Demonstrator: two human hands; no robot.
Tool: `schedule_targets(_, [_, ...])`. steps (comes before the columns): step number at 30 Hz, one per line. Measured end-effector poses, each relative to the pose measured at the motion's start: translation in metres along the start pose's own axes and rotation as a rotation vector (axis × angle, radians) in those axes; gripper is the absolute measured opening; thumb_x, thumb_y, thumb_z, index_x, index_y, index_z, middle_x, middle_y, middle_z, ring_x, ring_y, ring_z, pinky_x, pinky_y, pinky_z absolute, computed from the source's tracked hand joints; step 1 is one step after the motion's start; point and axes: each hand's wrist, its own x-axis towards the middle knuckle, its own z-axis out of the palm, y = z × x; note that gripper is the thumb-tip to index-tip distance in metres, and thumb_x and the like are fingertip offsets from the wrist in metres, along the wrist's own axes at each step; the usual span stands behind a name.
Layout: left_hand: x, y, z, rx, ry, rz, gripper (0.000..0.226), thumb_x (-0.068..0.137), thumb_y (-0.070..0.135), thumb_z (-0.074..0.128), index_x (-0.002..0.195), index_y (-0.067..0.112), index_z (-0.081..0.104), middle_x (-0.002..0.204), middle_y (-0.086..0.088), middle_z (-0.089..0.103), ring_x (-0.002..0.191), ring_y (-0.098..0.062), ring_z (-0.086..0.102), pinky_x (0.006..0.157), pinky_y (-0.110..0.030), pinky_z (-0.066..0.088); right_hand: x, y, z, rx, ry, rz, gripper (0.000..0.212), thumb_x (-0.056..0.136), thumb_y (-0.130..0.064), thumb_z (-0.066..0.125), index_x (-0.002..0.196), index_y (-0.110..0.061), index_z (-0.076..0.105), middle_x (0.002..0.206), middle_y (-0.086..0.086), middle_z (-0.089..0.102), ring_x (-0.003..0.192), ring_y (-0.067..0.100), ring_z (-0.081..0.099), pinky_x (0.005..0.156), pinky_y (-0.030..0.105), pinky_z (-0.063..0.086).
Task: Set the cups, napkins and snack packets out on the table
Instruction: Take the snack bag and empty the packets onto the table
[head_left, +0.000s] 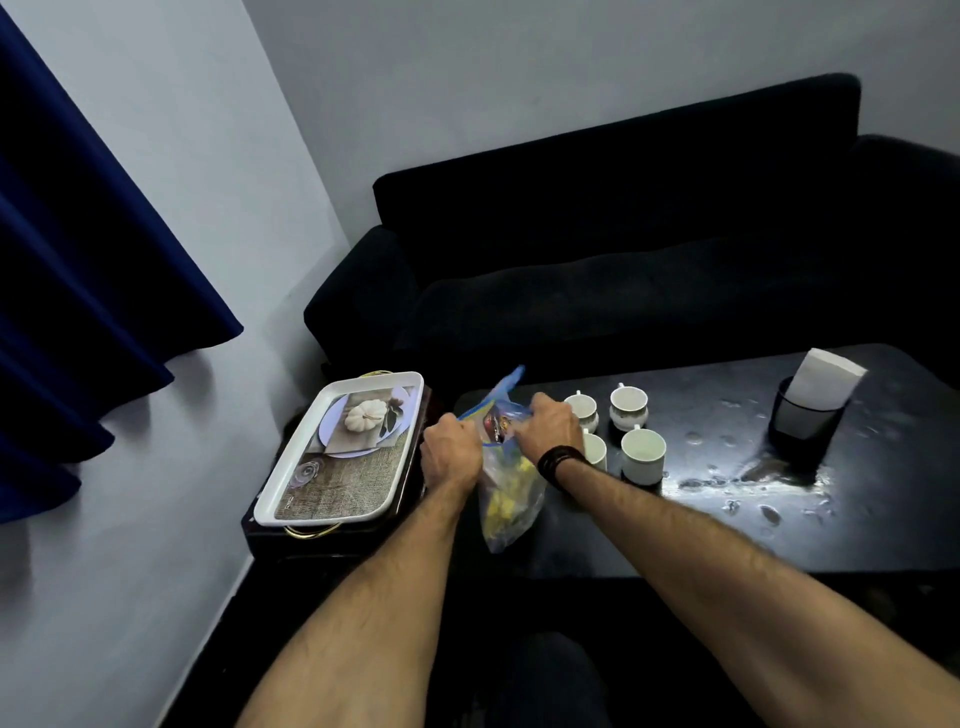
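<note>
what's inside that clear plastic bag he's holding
Through the clear zip-top plastic bag, yellow packets fill the lower part and something red shows near the top. Both hands grip its mouth, covering it, so the exact contents and count cannot be told.

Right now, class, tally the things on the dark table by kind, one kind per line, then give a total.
White cups: 4
Napkin holder with napkins: 1
Clear plastic bag of snack packets, held at its top by both hands: 1
Total: 6
</note>
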Motion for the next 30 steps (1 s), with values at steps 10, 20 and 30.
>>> schedule_targets(10, [-0.003, -0.018, -0.002, 0.122, -0.119, 0.222, 0.031, 0.092, 0.040, 0.049, 0.072, 0.017, 0.055, 0.077, -0.005, 0.062, 0.066, -0.021, 0.055, 0.059, -0.032, 0.043, 0.016, -0.001, -0.016, -0.033, -0.158, -0.120, 0.022, 0.075, -0.041, 0.067, 0.087, -0.023, 0.062, 0.090, 0.002, 0.066, 0.084, 0.025, 0.064, 0.065, 0.030, 0.047])
schedule_targets(20, [0.019, -0.007, -0.029, 0.379, -0.008, 0.029, 0.037, 0.100, 0.033, 0.041, 0.115, 0.008, 0.064, 0.104, -0.012, 0.065, 0.096, -0.029, 0.063, 0.079, -0.033, 0.046, 0.017, 0.002, -0.018, -0.062, 0.036, -0.248, 0.014, 0.085, -0.019, 0.055, 0.095, -0.023, 0.064, 0.097, 0.008, 0.068, 0.091, 0.033, 0.066, 0.074, 0.037, 0.054])
schedule_targets(30, [0.011, -0.005, -0.038, 0.204, 0.003, -0.051, 0.039, 0.096, 0.036, 0.045, 0.114, 0.007, 0.063, 0.112, -0.015, 0.066, 0.105, -0.033, 0.064, 0.080, -0.035, 0.046, 0.017, -0.002, -0.028, -0.093, 0.001, -0.077, 0.030, 0.084, -0.024, 0.060, 0.112, -0.016, 0.054, 0.107, 0.014, 0.064, 0.102, 0.037, 0.062, 0.075, 0.035, 0.045])
